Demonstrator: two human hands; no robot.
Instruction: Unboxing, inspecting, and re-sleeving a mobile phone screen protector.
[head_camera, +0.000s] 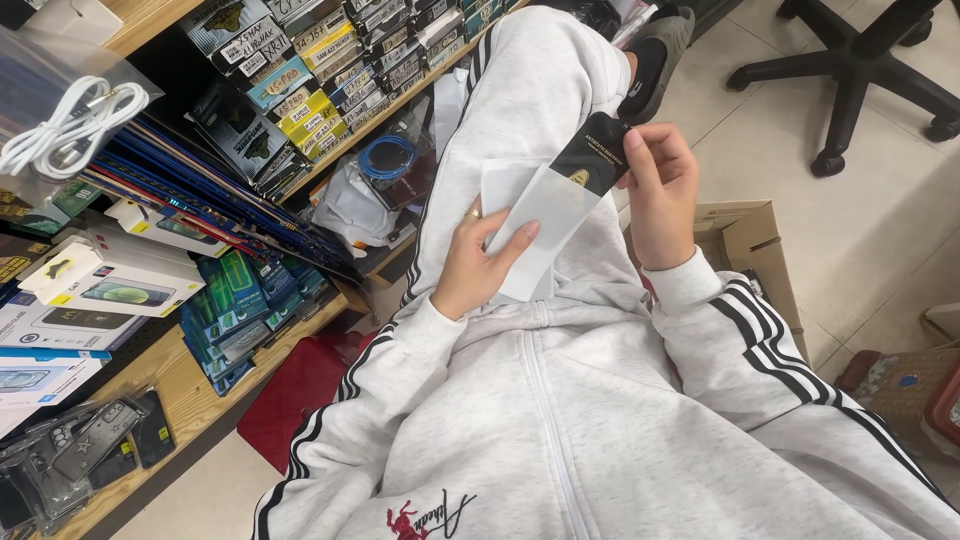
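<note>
The left hand (478, 262) pinched the lower end of a flat white sleeve with a black top (560, 205), thumb over its face; the right hand (662, 190) gripped that black top. The sleeve lay over the person's lap, beside the wooden shelves (190, 385) of stacked packets (330, 60), seemingly mid-opening; parting the flap would need a steady two-handed pull.

This is a small phone-accessory shop, shown by wooden shelves (190, 385) packed with rows of boxed screen protectors (310, 75), phone cases (85, 450) in clear bags, a bagged white cable (65, 125), a cardboard box (755, 245) and an office chair (860, 75) on the tiled floor (880, 220).
</note>
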